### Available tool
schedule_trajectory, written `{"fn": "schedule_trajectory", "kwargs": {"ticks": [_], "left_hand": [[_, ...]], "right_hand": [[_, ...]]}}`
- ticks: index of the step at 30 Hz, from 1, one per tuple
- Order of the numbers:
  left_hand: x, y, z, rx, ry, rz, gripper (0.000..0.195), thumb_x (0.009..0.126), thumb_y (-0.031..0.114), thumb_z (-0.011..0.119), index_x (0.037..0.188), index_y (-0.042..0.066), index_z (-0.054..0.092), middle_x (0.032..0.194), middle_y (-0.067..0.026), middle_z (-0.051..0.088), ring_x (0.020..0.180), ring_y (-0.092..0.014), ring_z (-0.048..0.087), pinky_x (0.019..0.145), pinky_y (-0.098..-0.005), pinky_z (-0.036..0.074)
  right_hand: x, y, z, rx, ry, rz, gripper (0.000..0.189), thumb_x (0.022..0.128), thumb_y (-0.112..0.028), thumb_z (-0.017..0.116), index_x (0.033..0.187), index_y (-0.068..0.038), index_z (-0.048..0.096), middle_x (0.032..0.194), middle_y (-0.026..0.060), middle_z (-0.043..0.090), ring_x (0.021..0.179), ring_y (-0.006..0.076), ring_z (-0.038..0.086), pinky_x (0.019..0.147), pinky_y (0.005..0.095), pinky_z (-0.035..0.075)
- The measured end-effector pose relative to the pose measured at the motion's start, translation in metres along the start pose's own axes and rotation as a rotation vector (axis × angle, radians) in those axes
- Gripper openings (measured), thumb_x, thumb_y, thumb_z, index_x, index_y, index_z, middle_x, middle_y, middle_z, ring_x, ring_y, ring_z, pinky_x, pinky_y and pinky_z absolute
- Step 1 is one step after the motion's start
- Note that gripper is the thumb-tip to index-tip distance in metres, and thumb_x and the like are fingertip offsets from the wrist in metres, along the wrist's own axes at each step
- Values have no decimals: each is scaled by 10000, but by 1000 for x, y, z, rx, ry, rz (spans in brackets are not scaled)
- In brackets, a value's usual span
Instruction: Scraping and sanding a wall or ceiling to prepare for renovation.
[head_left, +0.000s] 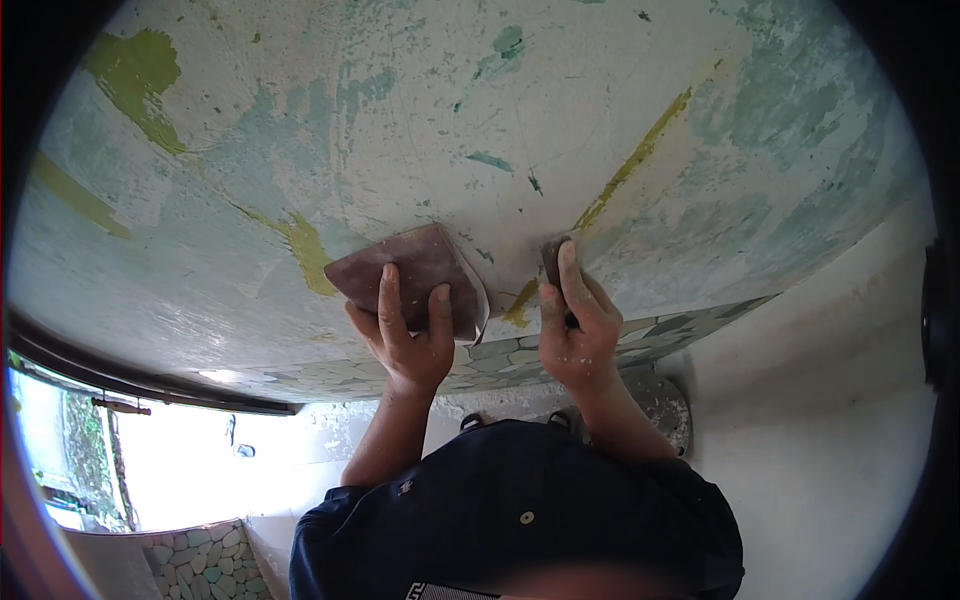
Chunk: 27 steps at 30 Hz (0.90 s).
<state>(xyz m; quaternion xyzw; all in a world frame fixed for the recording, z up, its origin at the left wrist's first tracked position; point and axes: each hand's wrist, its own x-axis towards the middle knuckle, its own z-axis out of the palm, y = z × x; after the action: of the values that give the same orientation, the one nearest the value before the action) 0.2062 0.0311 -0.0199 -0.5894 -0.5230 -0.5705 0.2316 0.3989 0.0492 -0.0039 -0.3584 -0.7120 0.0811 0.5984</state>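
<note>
My left hand presses a folded sheet of reddish-brown sandpaper on the wall, its fingers spread over the sheet and its pale backing showing at the right edge. To the right, my right hand grips a small dark block or blade-like tool, held between fingers and thumb against the wall. What exactly this piece is cannot be told. The wall has patchy white and pale green paint, with olive-yellow filler strips; one strip runs up and right from the right hand. Both hands look dusty.
A stone-pattern band runs along the wall's lower part. At the right stands a plain pale wall. A bright opening with a dark frame lies at the lower left. Near the feet is a round, speckled object, partly hidden by the right forearm.
</note>
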Motion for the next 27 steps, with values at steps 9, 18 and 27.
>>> {"fn": "schedule_trajectory", "kwargs": {"ticks": [9, 18, 27], "left_hand": [[-5, -5, -2, 24, -55, -11, 689, 843, 231, 758, 1423, 62, 429, 1282, -280, 404, 1143, -419, 498, 927, -473, 454], [-6, -6, -1, 14, -51, 3, 686, 850, 216, 746, 1433, 61, 420, 1290, -277, 396, 1159, -417, 492, 939, -467, 453], [-7, -6, -1, 28, -56, 14, 696, 852, 213, 743, 1440, 56, 406, 1301, -285, 382, 1174, -425, 482, 932, -469, 461]], "right_hand": [[25, -5, -6, 65, 89, -49, 474, 874, 2, 614, 1341, 26, 540, 918, 209, 657, 722, 318, 645, 660, 342, 529], [30, -9, -8, 42, 92, -116, 474, 880, -17, 617, 1344, 33, 534, 953, 204, 668, 718, 290, 645, 649, 330, 527], [36, -9, -9, 26, 93, -121, 464, 892, -26, 605, 1345, 42, 527, 1072, 207, 678, 793, 307, 672, 688, 332, 537]]}}
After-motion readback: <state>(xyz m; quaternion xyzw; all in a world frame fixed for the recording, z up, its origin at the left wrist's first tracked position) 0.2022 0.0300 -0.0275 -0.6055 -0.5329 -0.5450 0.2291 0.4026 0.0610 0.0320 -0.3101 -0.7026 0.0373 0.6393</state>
